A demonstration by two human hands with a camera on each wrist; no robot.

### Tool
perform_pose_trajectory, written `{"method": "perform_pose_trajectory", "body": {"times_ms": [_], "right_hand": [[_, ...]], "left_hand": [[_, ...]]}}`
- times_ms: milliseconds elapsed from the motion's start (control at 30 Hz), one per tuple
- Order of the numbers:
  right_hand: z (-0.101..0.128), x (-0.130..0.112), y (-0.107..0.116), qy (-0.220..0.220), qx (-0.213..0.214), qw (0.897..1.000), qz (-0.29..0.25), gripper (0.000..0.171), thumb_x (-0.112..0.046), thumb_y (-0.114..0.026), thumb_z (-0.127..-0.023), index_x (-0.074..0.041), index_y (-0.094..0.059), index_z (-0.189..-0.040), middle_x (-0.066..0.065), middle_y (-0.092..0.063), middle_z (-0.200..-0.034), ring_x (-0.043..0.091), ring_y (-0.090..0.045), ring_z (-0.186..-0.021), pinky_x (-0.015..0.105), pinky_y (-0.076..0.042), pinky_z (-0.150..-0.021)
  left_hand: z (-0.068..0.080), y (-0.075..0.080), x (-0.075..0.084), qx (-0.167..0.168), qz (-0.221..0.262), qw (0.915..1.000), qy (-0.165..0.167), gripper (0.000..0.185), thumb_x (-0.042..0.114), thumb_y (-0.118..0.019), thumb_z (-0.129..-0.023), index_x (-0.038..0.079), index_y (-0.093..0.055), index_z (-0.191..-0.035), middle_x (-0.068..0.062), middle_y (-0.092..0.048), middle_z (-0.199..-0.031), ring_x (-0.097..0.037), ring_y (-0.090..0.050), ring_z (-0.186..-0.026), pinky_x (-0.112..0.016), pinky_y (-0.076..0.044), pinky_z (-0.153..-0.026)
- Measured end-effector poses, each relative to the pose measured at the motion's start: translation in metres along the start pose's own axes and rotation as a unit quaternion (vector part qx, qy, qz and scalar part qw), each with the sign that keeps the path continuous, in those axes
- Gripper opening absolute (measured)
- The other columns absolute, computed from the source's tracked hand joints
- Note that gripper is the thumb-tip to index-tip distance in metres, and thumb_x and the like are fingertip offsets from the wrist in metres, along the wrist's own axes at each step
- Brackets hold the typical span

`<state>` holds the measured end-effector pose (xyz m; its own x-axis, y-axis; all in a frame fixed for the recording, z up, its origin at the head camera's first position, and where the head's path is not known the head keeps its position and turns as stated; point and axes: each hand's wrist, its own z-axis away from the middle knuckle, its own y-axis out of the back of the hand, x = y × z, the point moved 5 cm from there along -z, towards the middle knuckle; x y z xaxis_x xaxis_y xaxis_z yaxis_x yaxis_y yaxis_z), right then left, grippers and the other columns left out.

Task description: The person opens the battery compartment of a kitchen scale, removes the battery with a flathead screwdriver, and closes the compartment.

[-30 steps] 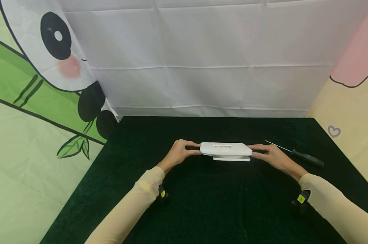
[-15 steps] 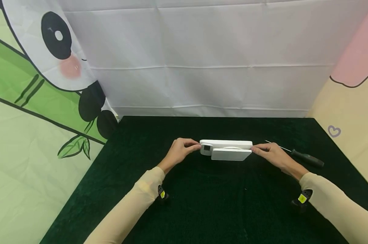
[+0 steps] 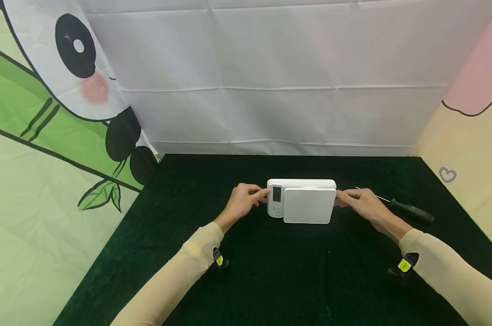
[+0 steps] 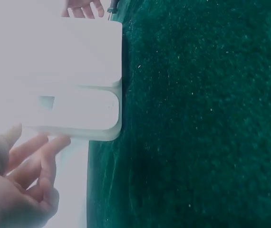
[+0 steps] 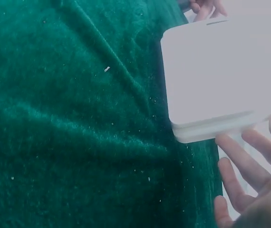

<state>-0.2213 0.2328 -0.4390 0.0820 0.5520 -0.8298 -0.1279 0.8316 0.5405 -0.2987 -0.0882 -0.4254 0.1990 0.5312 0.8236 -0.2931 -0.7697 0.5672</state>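
A white digital scale [image 3: 307, 203] with a small dark display at its left end is held up above the dark green cloth [image 3: 270, 271], its flat face tilted toward me. My left hand [image 3: 259, 195] pinches its left end and my right hand [image 3: 343, 198] pinches its right end. In the left wrist view the scale [image 4: 73, 71] fills the upper left, with my fingers [image 4: 31, 152] against its near edge. The right wrist view shows the scale [image 5: 216, 71] at the upper right, my fingers [image 5: 240, 166] just below its edge.
A black-handled screwdriver [image 3: 410, 211] lies on the cloth just right of my right hand. White sheeting hangs at the back, a panda print at the left and a cream and pink print at the right. The cloth's near part lies between my forearms.
Both hands have turned the scale from lying flat to standing up, so its display face now points toward me. It also sits slightly higher. The screwdriver has not moved.
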Motion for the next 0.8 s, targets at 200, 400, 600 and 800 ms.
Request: {"method": "perform_pose_trajectory", "body": {"times_ms": [200, 400, 600, 800], "right_hand": [[-0.003, -0.003, -0.003, 0.003, 0.024, 1.0, -0.005, 0.061, -0.054, -0.047, -0.099, -0.005, -0.053, -0.136, 0.023, -0.06, -0.131, 0.042, -0.051, -0.125, 0.068, -0.029, -0.106], [-0.009, 0.003, -0.01, 0.01, 0.035, 0.999, 0.004, 0.057, -0.047, -0.056, -0.097, -0.007, -0.053, -0.138, 0.024, -0.054, -0.137, 0.044, -0.046, -0.129, 0.066, -0.033, -0.105], [-0.016, 0.016, -0.022, 0.004, 0.015, 1.0, 0.027, 0.057, -0.04, -0.064, -0.094, -0.007, -0.053, -0.139, 0.026, -0.048, -0.143, 0.043, -0.048, -0.127, 0.063, -0.039, -0.102], [-0.02, 0.021, -0.026, 0.009, 0.015, 1.0, 0.024, 0.055, -0.036, -0.065, -0.094, -0.006, -0.054, -0.138, 0.026, -0.049, -0.141, 0.043, -0.049, -0.124, 0.061, -0.041, -0.101]], "left_hand": [[-0.006, -0.007, 0.002, 0.051, -0.01, 0.9986, -0.01, 0.029, 0.041, -0.06, -0.096, 0.016, -0.074, -0.099, 0.001, -0.074, -0.089, -0.018, -0.063, -0.076, -0.031, -0.049, -0.067], [-0.011, -0.016, -0.004, 0.067, -0.037, 0.997, -0.006, 0.024, 0.031, -0.063, -0.096, 0.015, -0.072, -0.112, -0.003, -0.071, -0.105, -0.02, -0.066, -0.089, -0.033, -0.052, -0.072], [-0.015, -0.028, -0.016, 0.042, -0.054, 0.9967, 0.042, 0.021, 0.024, -0.066, -0.095, 0.016, -0.072, -0.113, -0.004, -0.069, -0.114, -0.016, -0.065, -0.094, -0.032, -0.053, -0.074], [-0.016, -0.031, -0.016, 0.035, -0.051, 0.9968, 0.051, 0.02, 0.02, -0.068, -0.093, 0.012, -0.073, -0.11, -0.005, -0.072, -0.104, -0.017, -0.065, -0.092, -0.034, -0.054, -0.077]]}}
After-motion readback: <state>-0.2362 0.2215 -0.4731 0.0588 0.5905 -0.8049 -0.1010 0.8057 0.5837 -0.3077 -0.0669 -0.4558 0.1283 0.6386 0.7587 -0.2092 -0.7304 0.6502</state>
